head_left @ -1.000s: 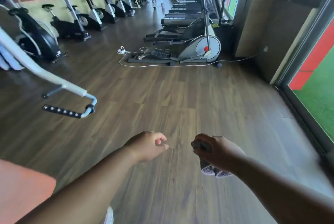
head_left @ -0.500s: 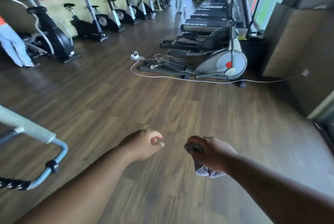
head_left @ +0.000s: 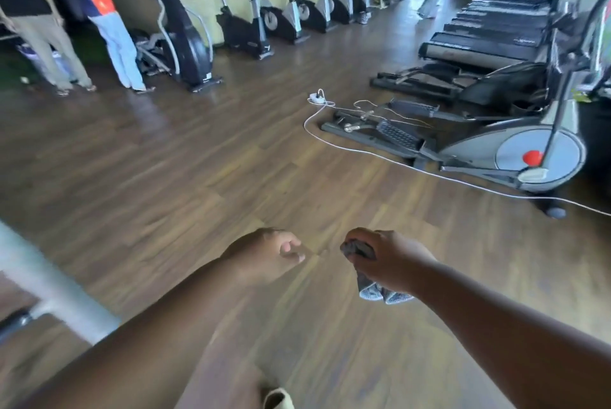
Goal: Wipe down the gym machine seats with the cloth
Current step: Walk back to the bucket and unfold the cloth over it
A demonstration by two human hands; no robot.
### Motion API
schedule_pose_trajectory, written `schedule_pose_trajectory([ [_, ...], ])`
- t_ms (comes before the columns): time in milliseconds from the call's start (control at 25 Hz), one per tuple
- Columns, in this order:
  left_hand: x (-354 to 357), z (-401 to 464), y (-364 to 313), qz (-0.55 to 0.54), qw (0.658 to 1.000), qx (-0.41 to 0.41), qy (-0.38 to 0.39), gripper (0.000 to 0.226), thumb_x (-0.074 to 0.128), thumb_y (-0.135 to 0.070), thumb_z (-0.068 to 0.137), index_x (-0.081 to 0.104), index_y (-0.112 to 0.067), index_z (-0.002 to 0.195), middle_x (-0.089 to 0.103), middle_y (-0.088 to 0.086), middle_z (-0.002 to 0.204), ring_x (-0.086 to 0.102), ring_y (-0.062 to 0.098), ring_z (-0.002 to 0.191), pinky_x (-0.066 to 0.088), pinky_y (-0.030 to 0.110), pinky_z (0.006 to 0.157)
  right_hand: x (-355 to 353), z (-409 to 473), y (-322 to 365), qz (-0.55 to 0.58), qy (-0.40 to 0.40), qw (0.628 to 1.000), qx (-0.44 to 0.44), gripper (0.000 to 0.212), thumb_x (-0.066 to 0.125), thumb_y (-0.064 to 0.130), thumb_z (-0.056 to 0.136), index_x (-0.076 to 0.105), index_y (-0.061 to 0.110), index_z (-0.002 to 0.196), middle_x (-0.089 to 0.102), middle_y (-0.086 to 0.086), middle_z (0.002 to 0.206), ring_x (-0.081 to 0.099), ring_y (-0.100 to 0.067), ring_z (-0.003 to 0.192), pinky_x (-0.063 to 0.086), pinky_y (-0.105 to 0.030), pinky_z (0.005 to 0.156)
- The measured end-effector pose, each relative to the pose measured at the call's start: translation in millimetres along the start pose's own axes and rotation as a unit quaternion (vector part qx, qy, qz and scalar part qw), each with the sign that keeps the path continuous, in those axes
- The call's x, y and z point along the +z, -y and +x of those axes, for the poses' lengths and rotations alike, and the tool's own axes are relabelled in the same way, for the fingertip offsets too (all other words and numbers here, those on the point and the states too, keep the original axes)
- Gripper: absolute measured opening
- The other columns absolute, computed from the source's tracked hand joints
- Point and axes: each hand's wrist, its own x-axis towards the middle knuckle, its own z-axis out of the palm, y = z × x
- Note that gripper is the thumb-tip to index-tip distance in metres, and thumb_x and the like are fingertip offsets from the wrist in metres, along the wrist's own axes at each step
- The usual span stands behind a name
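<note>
The right hand point(head_left: 388, 260) grips a grey cloth point(head_left: 373, 288), bunched up, with its ends hanging below the fist. The left hand point(head_left: 267, 253) holds nothing, its fingers loosely curled. Both hands are out over the wood floor point(head_left: 198, 160). Bikes point(head_left: 248, 22) stand by the far wall.

A dark wood-plank floor point(head_left: 205, 177) fills the room. A white cable point(head_left: 390, 157) runs across it from a small power strip point(head_left: 316, 98) past the base of a grey elliptical trainer point(head_left: 515, 151) on the right. Behind that trainer stands a row of treadmills point(head_left: 489, 35). Two people point(head_left: 82, 22) stand at the far left, beside a black stepper point(head_left: 185, 41). A pale metal bar point(head_left: 49, 286), blurred, crosses the lower left corner.
</note>
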Motion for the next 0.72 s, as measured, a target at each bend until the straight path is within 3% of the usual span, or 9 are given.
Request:
schedule_pose_trajectory([
  [320,-114,141,84,-0.005,1.000,-0.029,0.004,0.040,0.057,-0.061,0.088,0.060,-0.041,0.122,0.060,-0.019,0.114,0.061,0.005,0.102,0.049,0.027,0.088,-15,212,52,0.034,0.022,0.999,-0.020,0.030,0.052,0.052,0.087,0.048,0.052,0.117,0.065,0.015,0.106,0.063,-0.016,0.089,0.055,-0.032,0.074],
  [520,-170,227,141,-0.014,0.998,-0.066,-0.002,0.046,0.055,-0.065,0.084,0.060,-0.042,0.123,0.061,-0.020,0.114,0.061,0.002,0.100,0.050,0.030,0.091,-22,357,74,0.019,0.042,0.996,-0.082,0.032,0.051,0.054,0.085,0.047,0.053,0.117,0.064,0.017,0.106,0.062,-0.016,0.090,0.052,-0.030,0.073],
  [720,-242,325,200,-0.035,0.987,-0.140,-0.071,0.038,0.058,-0.057,0.090,0.060,-0.041,0.124,0.062,-0.019,0.118,0.059,0.004,0.103,0.045,0.027,0.093,-34,538,108,-0.005,0.061,0.981,-0.182,0.033,0.051,0.053,0.084,0.045,0.049,0.116,0.066,0.015,0.103,0.064,-0.016,0.092,0.052,-0.032,0.076],
])
